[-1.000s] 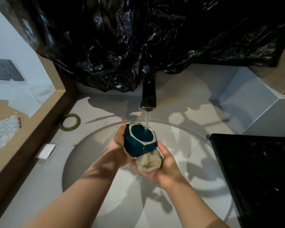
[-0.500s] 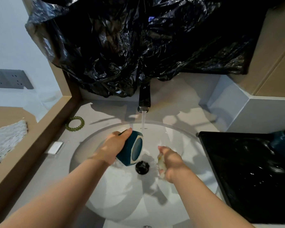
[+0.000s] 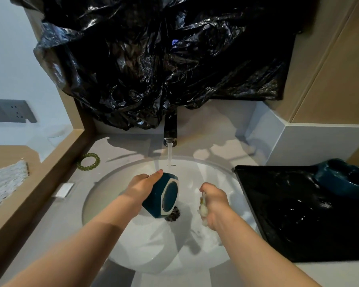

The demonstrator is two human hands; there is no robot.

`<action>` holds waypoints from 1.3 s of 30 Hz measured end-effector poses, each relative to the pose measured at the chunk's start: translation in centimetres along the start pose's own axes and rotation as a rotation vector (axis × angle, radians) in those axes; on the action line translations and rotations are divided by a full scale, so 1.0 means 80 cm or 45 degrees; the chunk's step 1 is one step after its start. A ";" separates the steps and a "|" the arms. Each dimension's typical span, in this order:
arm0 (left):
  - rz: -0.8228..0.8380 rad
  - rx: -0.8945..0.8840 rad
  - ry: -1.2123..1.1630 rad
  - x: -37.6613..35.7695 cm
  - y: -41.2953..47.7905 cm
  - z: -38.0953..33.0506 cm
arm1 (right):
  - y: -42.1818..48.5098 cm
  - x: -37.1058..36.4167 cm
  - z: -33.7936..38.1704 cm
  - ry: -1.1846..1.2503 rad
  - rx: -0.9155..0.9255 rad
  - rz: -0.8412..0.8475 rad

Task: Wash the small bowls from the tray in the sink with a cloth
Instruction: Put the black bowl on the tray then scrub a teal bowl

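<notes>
Head | my left fingers [image 3: 152,176] grip bowl [image 3: 164,196], now tipped sideways | right fingers [image 3: 208,189] clutch cloth [image 3: 202,208], withdrawn | rinse likely done

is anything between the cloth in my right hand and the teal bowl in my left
Nothing visible. The faceted teal bowl, gripped by the left hand, and the wadded pale cloth in the right hand are apart, with only the bare white sink basin showing in the gap between them.
</notes>
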State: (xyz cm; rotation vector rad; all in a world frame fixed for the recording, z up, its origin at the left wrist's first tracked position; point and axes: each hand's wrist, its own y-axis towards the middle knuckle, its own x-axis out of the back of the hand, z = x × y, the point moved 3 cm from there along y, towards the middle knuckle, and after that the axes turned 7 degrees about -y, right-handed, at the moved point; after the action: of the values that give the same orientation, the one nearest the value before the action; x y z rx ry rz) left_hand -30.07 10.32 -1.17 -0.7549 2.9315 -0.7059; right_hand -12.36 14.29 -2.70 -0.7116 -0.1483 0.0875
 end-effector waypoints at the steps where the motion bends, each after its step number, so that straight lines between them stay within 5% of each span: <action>1: 0.007 0.042 -0.074 -0.001 0.000 0.002 | -0.001 0.003 0.001 0.022 -0.020 0.001; 7: 0.143 0.557 -0.832 -0.008 -0.005 0.026 | -0.003 0.015 0.005 0.064 -0.055 0.108; 10: 0.110 0.521 -0.837 -0.009 -0.003 0.027 | -0.005 0.016 0.011 0.020 -0.028 0.147; 19: 0.335 0.010 -0.010 -0.050 -0.025 -0.031 | 0.009 0.052 0.049 -0.247 0.278 0.016; 27: 0.419 -0.570 0.714 -0.175 -0.068 -0.097 | -0.008 0.152 0.098 -0.290 0.680 -0.183; 33: 0.527 -1.055 1.251 -0.290 -0.083 -0.102 | -0.003 0.257 0.104 -0.407 0.733 -0.321; 39: 0.624 -1.320 1.370 -0.380 -0.102 -0.091 | 0.019 0.351 0.089 -0.412 0.675 -0.405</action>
State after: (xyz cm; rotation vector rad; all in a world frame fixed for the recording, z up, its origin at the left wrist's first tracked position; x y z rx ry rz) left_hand -0.66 21.15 6.49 0.6778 4.0734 0.8086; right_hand 14.10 23.71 4.61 -0.1341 -0.5249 -0.0636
